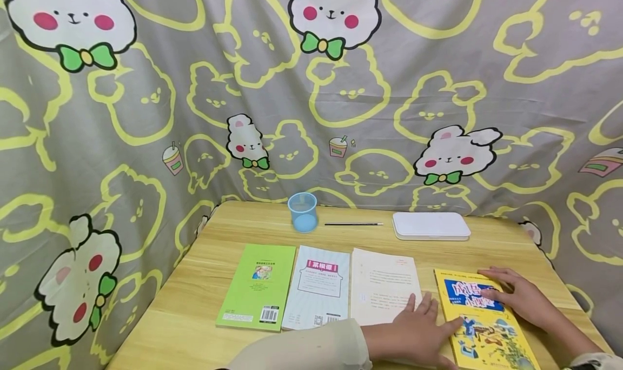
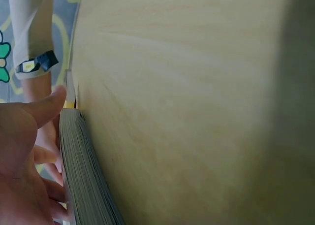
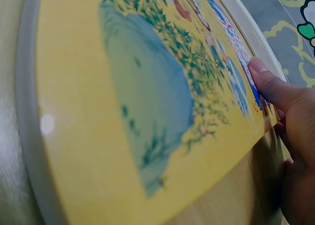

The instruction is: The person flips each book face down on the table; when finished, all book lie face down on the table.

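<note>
A yellow book (image 1: 479, 326) with a blue title panel and drawn figures lies at the right of the wooden table. My right hand (image 1: 523, 299) grips its upper right edge; in the right wrist view the thumb (image 3: 268, 82) lies on the cover and the other fingers reach below the edge. My left hand (image 1: 416, 332) is spread between this book and a cream-white book (image 1: 382, 283), with fingers over the cream book's lower right corner and the thumb at the yellow book's left side. Page edges (image 2: 86, 176) show beside the left hand in its wrist view.
Left of the cream book lie a pale blue book (image 1: 318, 289) and a green book (image 1: 258, 283), side by side. Behind them stand a blue translucent cup (image 1: 303, 218), a dark pencil (image 1: 352, 224) and a white case (image 1: 431, 226). A patterned curtain (image 1: 272, 99) surrounds the table (image 1: 170, 305).
</note>
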The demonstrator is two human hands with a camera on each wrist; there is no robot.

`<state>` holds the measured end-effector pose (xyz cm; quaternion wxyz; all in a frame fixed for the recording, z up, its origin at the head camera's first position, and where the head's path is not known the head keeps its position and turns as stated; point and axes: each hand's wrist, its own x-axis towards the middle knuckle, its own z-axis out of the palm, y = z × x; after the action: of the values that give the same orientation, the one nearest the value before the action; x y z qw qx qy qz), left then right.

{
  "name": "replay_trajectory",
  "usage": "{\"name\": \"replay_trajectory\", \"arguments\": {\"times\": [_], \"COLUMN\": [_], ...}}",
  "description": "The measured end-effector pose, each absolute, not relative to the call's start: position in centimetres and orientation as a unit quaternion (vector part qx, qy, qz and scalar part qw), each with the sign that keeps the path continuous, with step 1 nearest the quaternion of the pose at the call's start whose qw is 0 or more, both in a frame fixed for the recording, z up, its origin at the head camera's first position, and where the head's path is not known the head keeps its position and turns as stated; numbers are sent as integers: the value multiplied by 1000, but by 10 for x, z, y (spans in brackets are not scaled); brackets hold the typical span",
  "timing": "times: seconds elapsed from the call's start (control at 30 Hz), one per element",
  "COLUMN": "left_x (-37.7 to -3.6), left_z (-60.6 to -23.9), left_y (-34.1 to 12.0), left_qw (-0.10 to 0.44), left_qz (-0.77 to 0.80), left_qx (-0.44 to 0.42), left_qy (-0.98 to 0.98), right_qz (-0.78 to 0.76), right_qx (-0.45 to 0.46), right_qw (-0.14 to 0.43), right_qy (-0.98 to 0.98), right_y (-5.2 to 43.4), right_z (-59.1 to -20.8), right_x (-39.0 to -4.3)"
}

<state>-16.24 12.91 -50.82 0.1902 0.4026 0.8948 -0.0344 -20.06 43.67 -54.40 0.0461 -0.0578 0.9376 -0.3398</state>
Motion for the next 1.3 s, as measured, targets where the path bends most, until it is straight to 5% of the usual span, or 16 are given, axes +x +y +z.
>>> {"name": "replay_trajectory", "arguments": {"times": [1.3], "left_x": [-162], "left_z": [-513], "left_y": [142], "left_qw": [186], "left_qz": [7], "left_qx": [408], "left_qy": [894], "right_qz": [-350], "right_qx": [-51], "right_qw": [45], "right_qy": [934], "right_y": [434], "right_z": [-543], "right_x": [-198]}}
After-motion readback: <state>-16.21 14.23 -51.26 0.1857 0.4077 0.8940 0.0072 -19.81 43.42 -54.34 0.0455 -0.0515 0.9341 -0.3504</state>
